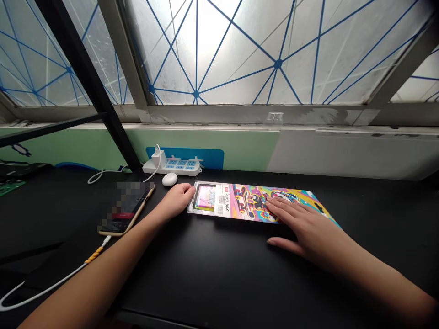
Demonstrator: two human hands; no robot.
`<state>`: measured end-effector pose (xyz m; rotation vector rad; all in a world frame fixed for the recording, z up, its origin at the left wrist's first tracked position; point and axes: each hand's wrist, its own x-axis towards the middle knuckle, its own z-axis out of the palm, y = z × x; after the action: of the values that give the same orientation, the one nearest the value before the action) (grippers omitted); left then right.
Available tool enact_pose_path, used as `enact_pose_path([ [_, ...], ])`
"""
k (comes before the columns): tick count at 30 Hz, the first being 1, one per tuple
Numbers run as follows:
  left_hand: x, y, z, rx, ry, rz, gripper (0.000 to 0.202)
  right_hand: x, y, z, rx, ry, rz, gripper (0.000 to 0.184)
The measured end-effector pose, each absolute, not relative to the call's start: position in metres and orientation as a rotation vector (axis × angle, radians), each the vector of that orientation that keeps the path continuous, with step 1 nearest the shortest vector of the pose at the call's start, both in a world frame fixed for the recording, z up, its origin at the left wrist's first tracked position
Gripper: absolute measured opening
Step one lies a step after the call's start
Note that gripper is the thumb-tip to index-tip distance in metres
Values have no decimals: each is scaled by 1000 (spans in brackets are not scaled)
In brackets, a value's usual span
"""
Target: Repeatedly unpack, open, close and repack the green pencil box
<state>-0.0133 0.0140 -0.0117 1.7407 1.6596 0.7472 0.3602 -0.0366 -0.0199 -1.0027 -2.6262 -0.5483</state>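
The right hand (298, 224) hides part of the print on the pencil box (245, 203); its palm is out of sight. The left hand's (174, 199) curled fingertips are hidden too. Lettering on the white label (222, 201) is partly too small to read. Pixelation blurs the phone (128, 215) screen. Both forearms (113, 265) are cut off.

Multicol. pencil box (252, 202), flat, horiz.

phone (135, 210), white power strip (180, 168), patterned window (236, 55)
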Motion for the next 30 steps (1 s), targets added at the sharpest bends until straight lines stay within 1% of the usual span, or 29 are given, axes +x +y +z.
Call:
enact_pose_path([
  [6,-19,19,-15,1755,1658,751,39,316,-23,-9,-1106,-2690,-518,58],
  [9,-20,19,-16,1768,1643,767,41,276,-18,-8,-1023,-2741,-465,64],
  [11,-20,18,-17,1778,1632,772,43,249,-15,-9,-974,-2763,-436,66],
  [15,-19,17,-15,1797,1630,771,44,219,-9,-15,-982,-2742,-436,56],
  [21,-18,18,-16,1803,1667,761,38,240,-3,-19,-929,-2729,-424,49],
  [30,-21,18,-8,1824,1697,707,38,312,-7,-28,-873,-2653,-504,48],
])
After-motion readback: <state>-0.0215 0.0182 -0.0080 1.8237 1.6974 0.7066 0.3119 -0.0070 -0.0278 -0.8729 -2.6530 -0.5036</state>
